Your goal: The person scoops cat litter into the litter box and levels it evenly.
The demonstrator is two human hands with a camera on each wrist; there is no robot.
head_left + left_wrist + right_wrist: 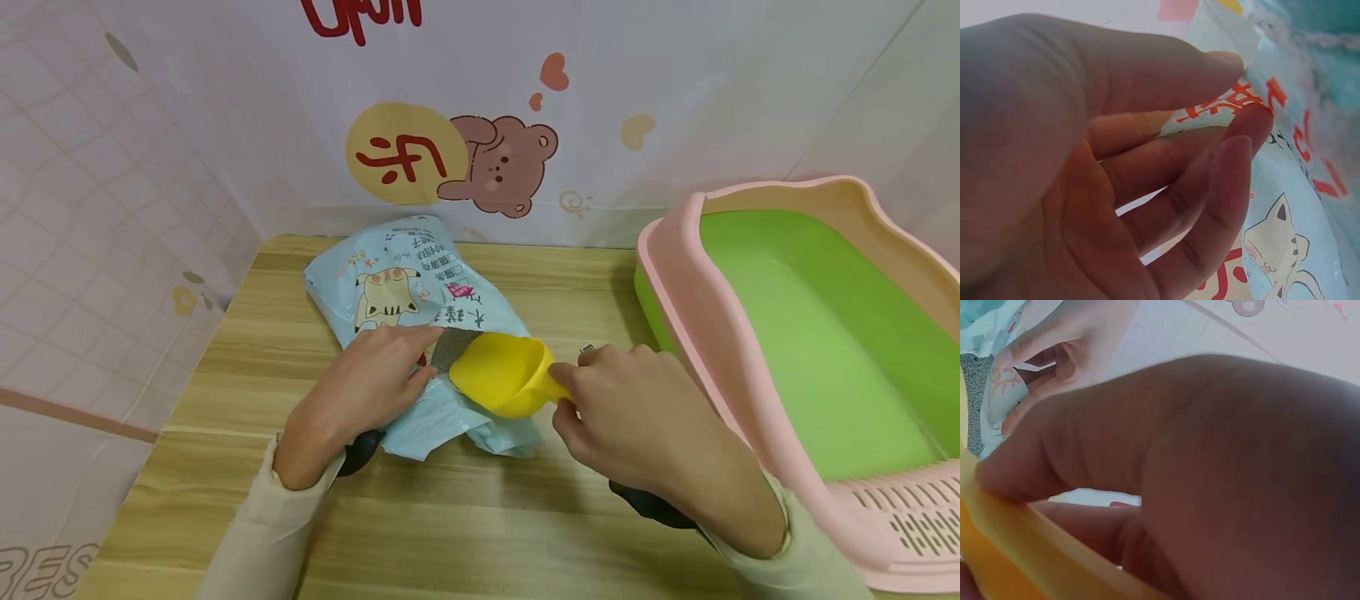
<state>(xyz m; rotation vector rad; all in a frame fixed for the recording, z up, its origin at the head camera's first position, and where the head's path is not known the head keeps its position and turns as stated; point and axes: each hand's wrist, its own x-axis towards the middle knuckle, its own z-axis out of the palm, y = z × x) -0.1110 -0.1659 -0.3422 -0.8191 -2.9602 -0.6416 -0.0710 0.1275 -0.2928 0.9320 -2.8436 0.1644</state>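
My left hand (363, 383) pinches the edge of a light blue plastic bag (472, 283) printed with cartoon cats and lettering. Thumb and fingertips meet on the bag's film in the left wrist view, where a printed cat (1275, 247) also shows. Grey granules (448, 350) are visible inside the bag's mouth. With my right hand (637, 417) I grip the handle of a yellow scoop (491, 371), whose bowl lies at the open mouth, pointing left into it. Close up in the right wrist view, the thumb presses on the yellow handle (1029, 544).
To the right stands a large green litter box (840, 350) with a pink raised rim (720, 342) and a slotted front ledge (911, 508). Everything rests on a wood-grain table (450, 533). Behind it rises a wall covering (600, 75) with a cartoon bear.
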